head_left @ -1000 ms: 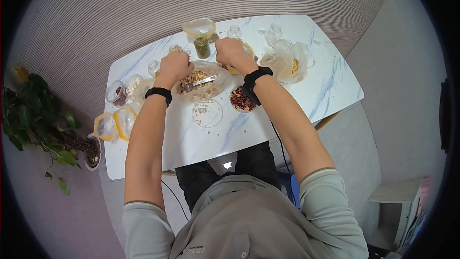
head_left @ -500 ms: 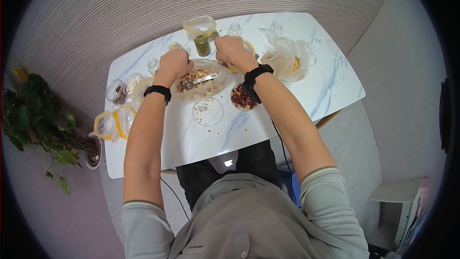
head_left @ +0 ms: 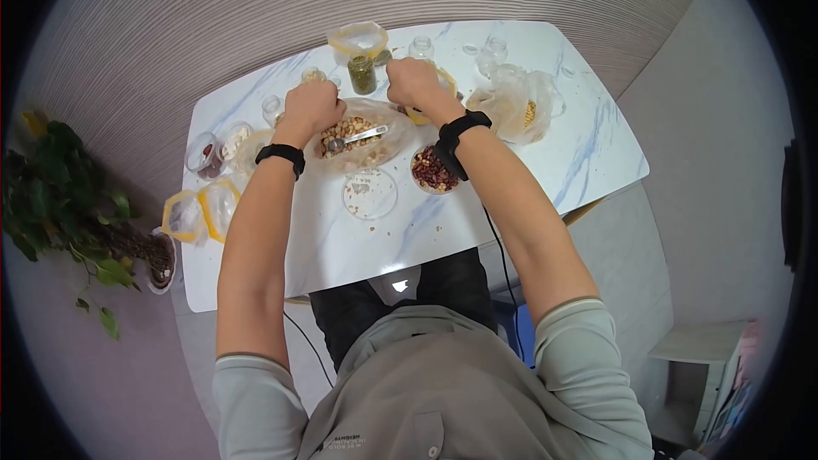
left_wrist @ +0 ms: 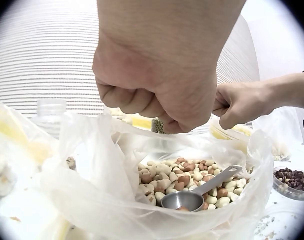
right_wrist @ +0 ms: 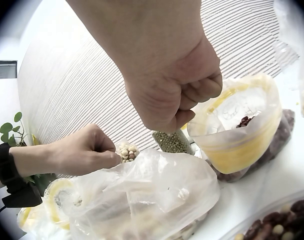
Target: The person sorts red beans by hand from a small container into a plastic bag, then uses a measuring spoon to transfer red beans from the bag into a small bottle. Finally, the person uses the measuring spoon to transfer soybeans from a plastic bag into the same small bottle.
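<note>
My left hand [head_left: 313, 108] is a fist above the left part of a clear plastic bag [left_wrist: 102, 175] of peanuts; nothing shows in its curled fingers. A metal measuring spoon [left_wrist: 187, 201] lies on the peanuts. To the right, my right hand [head_left: 417, 85] is also curled with nothing visible in it, beside a yellow-rimmed bag [right_wrist: 237, 150] with dark red beans. Between and beyond the two fists stands a glass jar [head_left: 362, 77] of green beans. Neither hand visibly touches the bags.
A round tub [head_left: 435, 170] of mixed red beans and a clear round dish [head_left: 370, 195] with crumbs sit nearer the body. Bags and tubs stand at the left; a bag [head_left: 511, 106] with yellow kernels lies at the right. Small jars [head_left: 421, 48] line the back.
The head view has shifted slightly, so the table sits a little higher in it. Both fists keep their shape and their places over the table.
</note>
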`<state>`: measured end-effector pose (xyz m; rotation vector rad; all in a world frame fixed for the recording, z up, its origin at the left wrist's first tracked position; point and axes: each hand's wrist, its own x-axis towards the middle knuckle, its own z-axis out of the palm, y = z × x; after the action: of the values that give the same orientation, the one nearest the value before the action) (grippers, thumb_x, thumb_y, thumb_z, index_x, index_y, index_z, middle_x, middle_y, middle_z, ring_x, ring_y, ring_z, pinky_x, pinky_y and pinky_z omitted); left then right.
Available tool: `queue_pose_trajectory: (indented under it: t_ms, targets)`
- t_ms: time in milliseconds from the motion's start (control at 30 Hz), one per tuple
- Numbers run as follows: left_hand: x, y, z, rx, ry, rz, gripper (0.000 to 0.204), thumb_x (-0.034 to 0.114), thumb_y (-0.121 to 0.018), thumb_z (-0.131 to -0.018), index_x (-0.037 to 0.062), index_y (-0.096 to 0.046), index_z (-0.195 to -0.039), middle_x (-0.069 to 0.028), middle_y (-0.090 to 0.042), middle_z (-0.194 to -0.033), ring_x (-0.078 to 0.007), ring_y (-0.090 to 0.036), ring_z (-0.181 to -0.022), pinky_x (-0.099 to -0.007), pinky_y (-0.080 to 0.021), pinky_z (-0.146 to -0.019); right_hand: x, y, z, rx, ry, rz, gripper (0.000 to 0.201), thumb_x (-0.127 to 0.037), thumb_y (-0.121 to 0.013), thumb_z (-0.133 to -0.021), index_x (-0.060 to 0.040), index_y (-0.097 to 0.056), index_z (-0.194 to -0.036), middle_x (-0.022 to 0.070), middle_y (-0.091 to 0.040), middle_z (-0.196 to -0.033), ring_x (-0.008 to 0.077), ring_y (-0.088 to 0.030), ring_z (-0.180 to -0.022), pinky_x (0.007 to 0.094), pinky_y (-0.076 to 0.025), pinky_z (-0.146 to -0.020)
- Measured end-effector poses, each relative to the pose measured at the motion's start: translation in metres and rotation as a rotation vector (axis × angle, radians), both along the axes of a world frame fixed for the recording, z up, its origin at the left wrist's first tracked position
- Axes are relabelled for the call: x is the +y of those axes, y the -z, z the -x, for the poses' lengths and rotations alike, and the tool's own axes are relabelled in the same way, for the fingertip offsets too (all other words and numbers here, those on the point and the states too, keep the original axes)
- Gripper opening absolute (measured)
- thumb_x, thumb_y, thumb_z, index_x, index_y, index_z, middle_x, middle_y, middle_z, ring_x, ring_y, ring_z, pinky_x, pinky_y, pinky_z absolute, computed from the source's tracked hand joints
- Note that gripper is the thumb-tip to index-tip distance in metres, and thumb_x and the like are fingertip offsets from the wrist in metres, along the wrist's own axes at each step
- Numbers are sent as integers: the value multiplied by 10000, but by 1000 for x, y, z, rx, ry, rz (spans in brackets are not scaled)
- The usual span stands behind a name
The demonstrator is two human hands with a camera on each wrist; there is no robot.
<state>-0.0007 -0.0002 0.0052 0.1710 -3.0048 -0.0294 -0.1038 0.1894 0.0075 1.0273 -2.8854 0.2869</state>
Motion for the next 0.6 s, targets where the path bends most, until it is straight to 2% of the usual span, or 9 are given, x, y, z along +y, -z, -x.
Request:
queue_pose_trajectory:
  t_ms: [433, 600]
  targets:
    - [0, 1, -1, -4, 4, -18, 274, 284, -657, -846, 40, -771, -899, -197, -762, -915, -383, -741, -865, -496, -596, -781, -2, -3, 1, -23, 16, -73, 270, -119, -694, -820, -44, -748, -1074, 204, -754, -1101, 356, -736, -1045, 452, -598, -890]
    - [-3, 4, 1, 15, 10, -20, 274, 287, -658, -846, 46, -773, -906, -193, -763, -915, -379, -741, -865, -497, -596, -780, -1, -4, 1, 4, -9, -61, 244, -108, -682, -804, -36, -759, -1024, 212, -758, -1060, 367, -740, -1017, 454, -597, -885]
